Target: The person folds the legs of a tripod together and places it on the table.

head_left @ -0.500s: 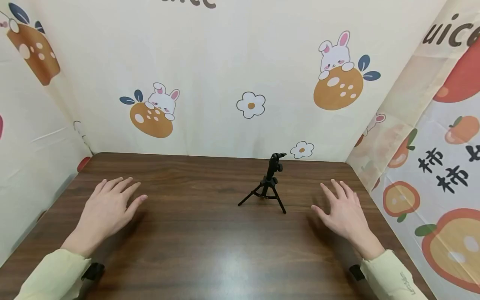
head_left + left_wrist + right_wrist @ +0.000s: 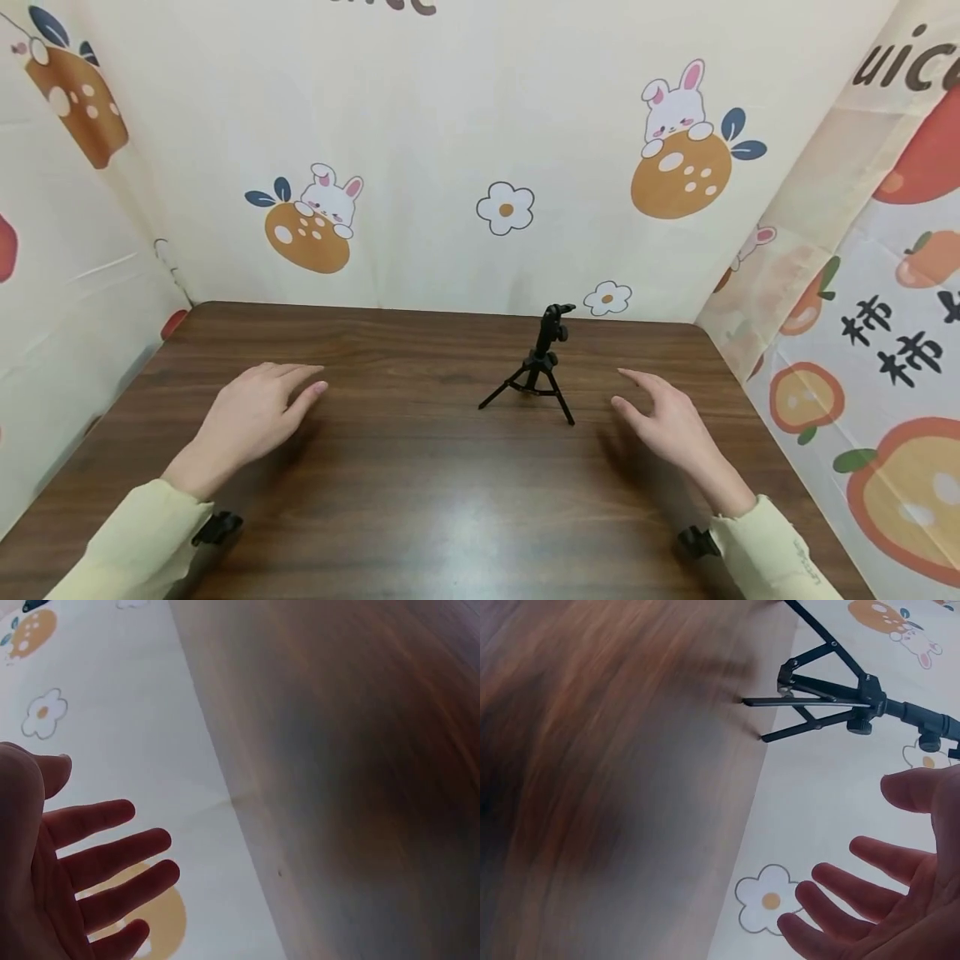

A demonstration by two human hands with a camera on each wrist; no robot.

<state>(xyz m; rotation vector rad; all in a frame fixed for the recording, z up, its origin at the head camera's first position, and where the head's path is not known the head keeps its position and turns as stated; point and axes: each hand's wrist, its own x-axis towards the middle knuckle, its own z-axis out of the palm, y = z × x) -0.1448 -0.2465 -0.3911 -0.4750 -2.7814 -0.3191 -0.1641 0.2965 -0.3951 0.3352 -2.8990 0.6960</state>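
Note:
A small black tripod (image 2: 536,358) stands upright on the brown wooden table, its legs spread. To its right my right hand (image 2: 671,421) hovers above the table, apart from the tripod, with fingers extended and nothing held. Farther off on the left side, my left hand (image 2: 251,417) is held over the table with its fingers extended and nothing in it. In the right wrist view the tripod (image 2: 870,701) appears beyond the thumb of the right hand (image 2: 885,900). The left wrist view shows only the left hand (image 2: 97,877), the table and the backdrop.
The brown table (image 2: 420,492) ends at a white printed backdrop (image 2: 427,167) along its far edge. More printed cloth (image 2: 900,400) hangs along the right side, and a white cloth (image 2: 67,333) along the left. Each sleeve carries a black wrist device (image 2: 217,527).
My left hand has moved to the right, and my right hand has shifted slightly left, closer to the tripod. The tripod stands where it was; the head view has shifted slightly.

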